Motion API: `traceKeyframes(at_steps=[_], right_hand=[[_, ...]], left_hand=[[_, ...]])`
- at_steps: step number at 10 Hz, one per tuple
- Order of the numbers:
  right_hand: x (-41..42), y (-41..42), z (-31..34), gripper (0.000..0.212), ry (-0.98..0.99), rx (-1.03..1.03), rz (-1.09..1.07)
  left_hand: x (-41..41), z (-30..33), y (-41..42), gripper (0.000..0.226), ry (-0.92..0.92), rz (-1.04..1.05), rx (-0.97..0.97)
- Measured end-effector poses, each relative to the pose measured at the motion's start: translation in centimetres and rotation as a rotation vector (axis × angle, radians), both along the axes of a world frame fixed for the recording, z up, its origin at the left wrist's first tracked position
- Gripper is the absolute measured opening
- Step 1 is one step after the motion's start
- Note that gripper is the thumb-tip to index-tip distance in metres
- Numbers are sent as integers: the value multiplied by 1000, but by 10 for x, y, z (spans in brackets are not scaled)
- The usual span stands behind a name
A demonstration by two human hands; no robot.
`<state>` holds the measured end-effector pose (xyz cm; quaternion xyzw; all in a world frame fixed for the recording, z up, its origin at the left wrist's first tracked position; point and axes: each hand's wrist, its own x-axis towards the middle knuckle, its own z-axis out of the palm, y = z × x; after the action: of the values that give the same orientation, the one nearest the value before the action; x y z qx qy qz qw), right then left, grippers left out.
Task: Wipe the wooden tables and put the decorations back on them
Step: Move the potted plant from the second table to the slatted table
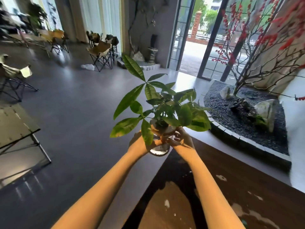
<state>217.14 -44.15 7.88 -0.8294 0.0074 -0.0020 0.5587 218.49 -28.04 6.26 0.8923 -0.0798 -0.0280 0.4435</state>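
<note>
Both hands on the plant vase rn: my left hand wraps the glass from the left, my right hand cups it from the right, fingers curled round the rim area. The vase is held up in the air, just past the far corner of the dark wooden worktop, w/ the leafy plant spreading wide above my hands. Looks like water in the bottom of the glass, so I'd treat it as heavier than it looks & sloshy.

Worktop has wet patches and streaks on it, so I judge it's been wiped and this is the put-back step, or close to it.

How I'd do it well:
- Keep the vase upright; tilt = spill onto freshly wiped wood.
- Keep both hands on, low on the glass. Wet glass could be slippery, so no one-hand carry.
- Bring it back over the worktop before lowering; rn it hangs about over the edge, w/ floor beneath part of it.
- Pick a drier spot away from the edge if poss; set base flat, gently.
- Watch the long leaves so they don't snag my arms as I lower.
- Let go only once it stands steady.
</note>
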Motion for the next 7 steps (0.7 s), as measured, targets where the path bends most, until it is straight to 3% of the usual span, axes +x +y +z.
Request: traceKeyframes(at_steps=[1,2,3,4,5,6,7], right_hand=[[31,54,-3,42,-99,-27,15],[71,116,-22,41,-85,-2,30],[101,184,-31,38,71,-71,132],[132,260,-17,40,-42,-1,155],[151,332,-4,39,-16,-55,268],[168,390,-4,39,-77,117,450],[185,472,-5,45,9,372,523]], left_hand=[[19,11,49,78,-26,-18,41],[39,15,113,83,-90,-2,41],[63,17,184,87,-64,13,6],[80,21,254,96,-63,65,-54],[93,22,324,90,-55,166,-70],[106,12,391,84,-15,307,-113],[96,16,465,75,56,404,-125]])
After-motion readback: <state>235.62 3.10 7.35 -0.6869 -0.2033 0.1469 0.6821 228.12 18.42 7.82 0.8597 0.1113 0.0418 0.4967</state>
